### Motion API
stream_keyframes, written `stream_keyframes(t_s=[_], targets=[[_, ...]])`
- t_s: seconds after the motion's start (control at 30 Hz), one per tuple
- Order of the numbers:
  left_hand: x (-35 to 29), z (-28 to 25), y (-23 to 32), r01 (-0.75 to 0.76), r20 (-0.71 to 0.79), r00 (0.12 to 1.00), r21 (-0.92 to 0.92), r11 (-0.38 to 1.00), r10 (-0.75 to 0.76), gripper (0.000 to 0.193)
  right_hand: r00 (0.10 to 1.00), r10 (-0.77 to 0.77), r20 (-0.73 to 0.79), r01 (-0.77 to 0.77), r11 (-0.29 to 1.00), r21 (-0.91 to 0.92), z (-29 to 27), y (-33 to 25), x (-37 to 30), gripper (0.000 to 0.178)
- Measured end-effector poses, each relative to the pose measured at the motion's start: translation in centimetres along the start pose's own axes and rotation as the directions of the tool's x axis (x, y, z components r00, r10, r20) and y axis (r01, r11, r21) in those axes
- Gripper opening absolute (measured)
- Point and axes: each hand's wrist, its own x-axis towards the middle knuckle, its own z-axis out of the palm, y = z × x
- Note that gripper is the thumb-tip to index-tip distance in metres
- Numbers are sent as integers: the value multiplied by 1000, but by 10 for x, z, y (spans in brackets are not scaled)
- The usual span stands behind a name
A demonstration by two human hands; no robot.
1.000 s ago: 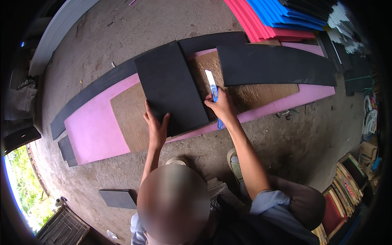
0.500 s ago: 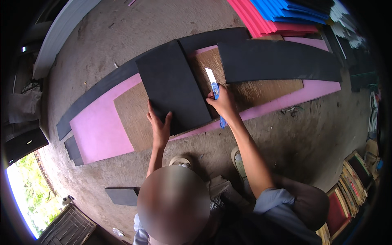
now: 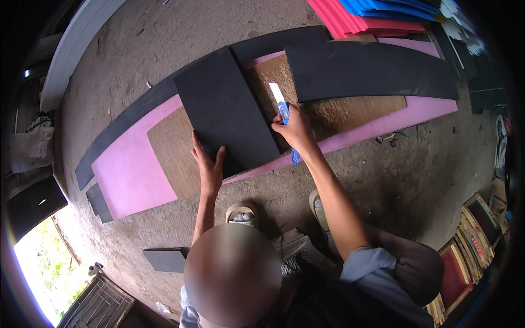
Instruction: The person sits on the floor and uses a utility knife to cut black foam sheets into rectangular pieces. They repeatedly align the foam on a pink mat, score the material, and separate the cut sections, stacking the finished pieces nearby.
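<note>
Black sheet (image 3: 225, 106): probably light, soft — hold at brown board's (image 3: 170, 150) near edge
Left hand (image 3: 208, 167): spread, touching sheet
Right hand (image 3: 296, 131): gripping blue cutter (image 3: 283, 111)

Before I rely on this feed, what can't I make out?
All in head view:
Blue knife: handle's middle, hidden by right hand.
Brown board: part beneath the black sheet the left hand touches.
Blue sheets: cut off by upper edge.
Left forearm: partly hidden by blurred patch.

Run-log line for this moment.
left hand: on middle black sheet | right hand: holding blue cutter, blade out | brown board: partly under black sheet
</note>
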Motion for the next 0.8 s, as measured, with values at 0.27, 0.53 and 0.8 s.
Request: stream_keyframes(t_s=[0.27, 0.53, 0.8], targets=[[-1, 1, -2, -12, -8, 1000, 22, 1000, 12, 79, 1000, 6, 4, -6, 1000, -2, -1, -2, 0, 20], [-5, 3, 3, 61, -48, 997, 44, 997, -59, 83, 998, 54, 39, -54, 998, 15, -4, -8, -2, 22], [54, -11, 30, -234, 37, 969, 439, 868, 243, 94, 995, 95, 33, -97, 992, 82, -5, -17, -2, 26]])
